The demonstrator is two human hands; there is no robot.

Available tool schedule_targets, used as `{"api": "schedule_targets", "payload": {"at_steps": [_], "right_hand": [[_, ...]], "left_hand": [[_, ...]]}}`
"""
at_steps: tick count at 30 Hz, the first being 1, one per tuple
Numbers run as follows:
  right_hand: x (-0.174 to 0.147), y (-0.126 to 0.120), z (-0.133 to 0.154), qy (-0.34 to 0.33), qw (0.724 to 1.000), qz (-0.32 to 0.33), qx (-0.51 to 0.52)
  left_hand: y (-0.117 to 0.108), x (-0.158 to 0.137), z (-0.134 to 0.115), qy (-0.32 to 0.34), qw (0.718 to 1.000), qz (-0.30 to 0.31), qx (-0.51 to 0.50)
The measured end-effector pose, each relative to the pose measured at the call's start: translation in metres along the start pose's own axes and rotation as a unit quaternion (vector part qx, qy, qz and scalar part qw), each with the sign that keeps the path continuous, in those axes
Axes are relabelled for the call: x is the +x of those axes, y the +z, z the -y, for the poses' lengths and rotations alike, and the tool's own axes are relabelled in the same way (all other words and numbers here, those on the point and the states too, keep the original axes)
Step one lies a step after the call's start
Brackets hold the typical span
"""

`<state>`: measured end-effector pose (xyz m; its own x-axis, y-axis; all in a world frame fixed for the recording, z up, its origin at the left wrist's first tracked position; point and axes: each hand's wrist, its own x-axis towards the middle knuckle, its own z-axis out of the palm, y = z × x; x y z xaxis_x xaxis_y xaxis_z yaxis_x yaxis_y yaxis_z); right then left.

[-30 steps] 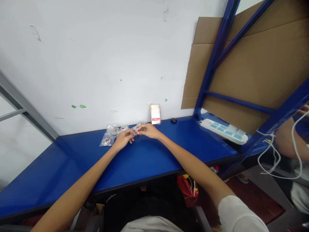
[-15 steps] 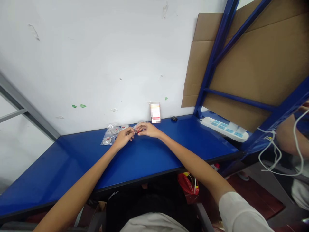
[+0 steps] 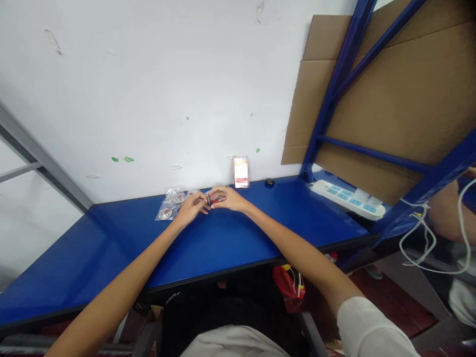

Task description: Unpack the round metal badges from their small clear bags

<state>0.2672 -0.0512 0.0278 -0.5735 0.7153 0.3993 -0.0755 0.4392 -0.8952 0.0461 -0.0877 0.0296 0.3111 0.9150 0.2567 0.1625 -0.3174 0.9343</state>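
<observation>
Above the blue table (image 3: 223, 243), my left hand (image 3: 190, 208) and my right hand (image 3: 228, 199) meet, fingertips almost touching. Between them is a small red and shiny item (image 3: 208, 201), too small to name. The fingers of my right hand are closed on its red part. My left hand pinches at its other side; what exactly lies in those fingers is hidden. Just left of my left hand lie several clear plastic packets (image 3: 165, 213) with round, pale discs inside that carry red marks. One packet lies partly behind my hands.
A phone-like upright thing (image 3: 241, 172), its face blurred out, leans on the white wall. Right of it sit a black mouse (image 3: 269, 182) and a white power strip (image 3: 347, 199). A blue metal frame (image 3: 330, 99) bounds the right side. Another person's arm (image 3: 446, 213) shows at far right.
My hands stay together at nearly the same spot, with a small shift in the fingers around the item. The view has tilted slightly.
</observation>
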Motion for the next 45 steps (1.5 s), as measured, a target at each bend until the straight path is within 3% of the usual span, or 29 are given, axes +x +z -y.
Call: {"api": "schedule_targets", "payload": {"at_steps": [14, 27, 33, 37, 45], "right_hand": [[0.001, 0.004, -0.007, -0.022, 0.999, -0.041, -0.027], [-0.001, 0.005, 0.000, -0.070, 0.993, -0.046, -0.083], [-0.003, 0.004, -0.001, -0.128, 0.975, -0.043, -0.178], [-0.004, 0.005, -0.001, -0.158, 0.956, -0.062, -0.240], [-0.006, 0.001, 0.015, -0.194, 0.943, -0.051, -0.267]], "left_hand": [[0.000, 0.000, -0.001, 0.010, 1.000, -0.020, -0.016], [-0.001, -0.002, -0.006, 0.002, 1.000, -0.001, -0.007], [0.002, -0.003, -0.007, -0.028, 0.999, 0.006, -0.045], [0.002, -0.001, -0.005, -0.045, 0.991, -0.002, -0.125], [0.000, -0.004, -0.006, -0.053, 0.980, 0.026, -0.188]]}}
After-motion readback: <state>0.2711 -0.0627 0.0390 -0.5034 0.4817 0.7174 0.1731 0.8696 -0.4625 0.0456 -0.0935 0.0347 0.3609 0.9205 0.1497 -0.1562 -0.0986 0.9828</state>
